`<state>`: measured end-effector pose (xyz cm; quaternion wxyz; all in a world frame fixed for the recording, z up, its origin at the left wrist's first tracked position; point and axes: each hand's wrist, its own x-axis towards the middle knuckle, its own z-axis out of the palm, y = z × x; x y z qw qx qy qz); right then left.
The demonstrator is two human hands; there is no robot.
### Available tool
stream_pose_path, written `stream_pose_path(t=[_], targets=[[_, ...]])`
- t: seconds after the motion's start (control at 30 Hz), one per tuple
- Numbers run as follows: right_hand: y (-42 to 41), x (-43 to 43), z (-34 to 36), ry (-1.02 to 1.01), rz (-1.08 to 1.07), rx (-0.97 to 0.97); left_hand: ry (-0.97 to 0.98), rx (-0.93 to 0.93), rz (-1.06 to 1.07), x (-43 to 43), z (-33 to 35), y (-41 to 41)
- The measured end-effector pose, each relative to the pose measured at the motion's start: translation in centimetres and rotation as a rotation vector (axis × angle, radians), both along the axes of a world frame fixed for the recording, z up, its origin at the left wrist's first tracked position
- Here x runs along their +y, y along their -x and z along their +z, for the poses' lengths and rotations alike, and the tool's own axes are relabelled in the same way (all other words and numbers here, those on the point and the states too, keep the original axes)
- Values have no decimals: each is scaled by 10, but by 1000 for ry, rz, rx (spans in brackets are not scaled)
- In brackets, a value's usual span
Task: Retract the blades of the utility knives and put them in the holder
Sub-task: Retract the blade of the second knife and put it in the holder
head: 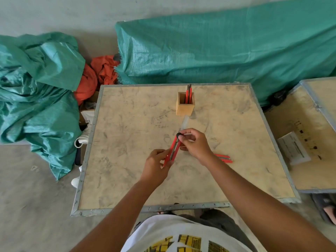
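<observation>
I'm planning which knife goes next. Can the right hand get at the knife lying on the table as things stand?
Probably not right away: the right hand is pinching the black knob of the knife held with the left hand. The knife on the table lies just beside the right wrist, nothing covering it.

Both forearms are seen bare to the bottom edge of the frame; no sleeves, watch or rings are visible on the left hand [157, 167] or the right hand [195, 143]. A white T-shirt [160, 235] is worn, printed with what appears to be a yellow-and-black blocky graphic.
</observation>
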<state>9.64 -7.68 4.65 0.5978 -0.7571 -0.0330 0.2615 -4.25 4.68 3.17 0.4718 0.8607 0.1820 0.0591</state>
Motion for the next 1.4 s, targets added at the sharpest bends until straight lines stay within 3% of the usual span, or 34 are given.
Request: stream_pose_path(t=[0.23, 0.6, 1.0, 1.23, 1.4], targets=[[-42, -13, 55, -3, 121, -142, 112, 64, -103, -9, 37, -18], [-70, -30, 80, -34, 335, -188, 238, -141, 58, -34, 67, -57], [-96, -48, 101, 97, 543, -490, 266, -174, 155, -42, 97, -95], [-102, -48, 106, 86, 461, -547, 238, -173, 144, -44, 102, -105], [-105, -48, 108, 41, 527, -576, 228, -195, 154, -42, 105, -108]])
